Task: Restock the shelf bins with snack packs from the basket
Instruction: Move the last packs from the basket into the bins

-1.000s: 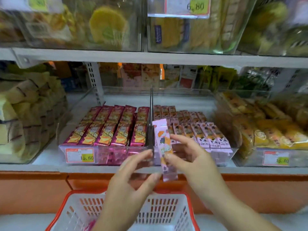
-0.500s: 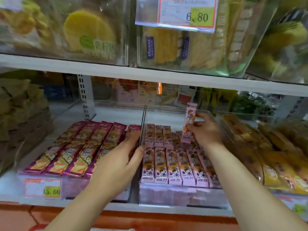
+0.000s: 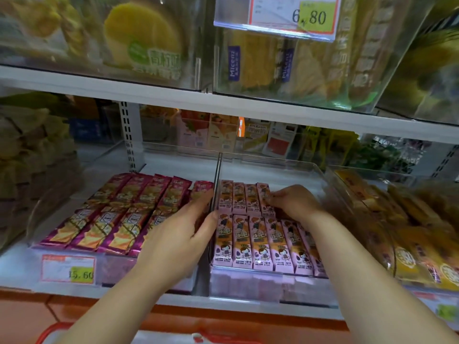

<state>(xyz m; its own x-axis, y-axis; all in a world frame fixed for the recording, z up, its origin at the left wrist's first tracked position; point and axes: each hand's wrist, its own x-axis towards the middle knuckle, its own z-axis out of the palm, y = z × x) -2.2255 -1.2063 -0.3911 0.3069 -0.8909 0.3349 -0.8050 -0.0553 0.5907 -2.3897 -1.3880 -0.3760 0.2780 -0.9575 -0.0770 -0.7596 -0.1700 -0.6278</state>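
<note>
A clear shelf bin (image 3: 320, 175) holds two rows of pink snack packs (image 3: 258, 244). My right hand (image 3: 295, 202) reaches into its back row, fingers curled on the right edge of one pink pack (image 3: 263, 197) that lies flat at the end of that row. My left hand (image 3: 178, 239) rests with straight fingers against the divider between this bin and the neighbouring bin of magenta packs (image 3: 116, 214). Only the red rim of the basket (image 3: 56, 328) shows at the bottom edge.
A bin of yellow-orange packs (image 3: 407, 234) sits to the right, and a bin of pale wrapped cakes (image 3: 29, 165) to the left. The upper shelf (image 3: 173, 98) overhangs with clear bins and a price tag (image 3: 275, 13). The back of both middle bins shows bare shelf.
My right hand has brought the pink pack down from upright to flat in the back row. My left hand stays by the divider. The view has moved closer.
</note>
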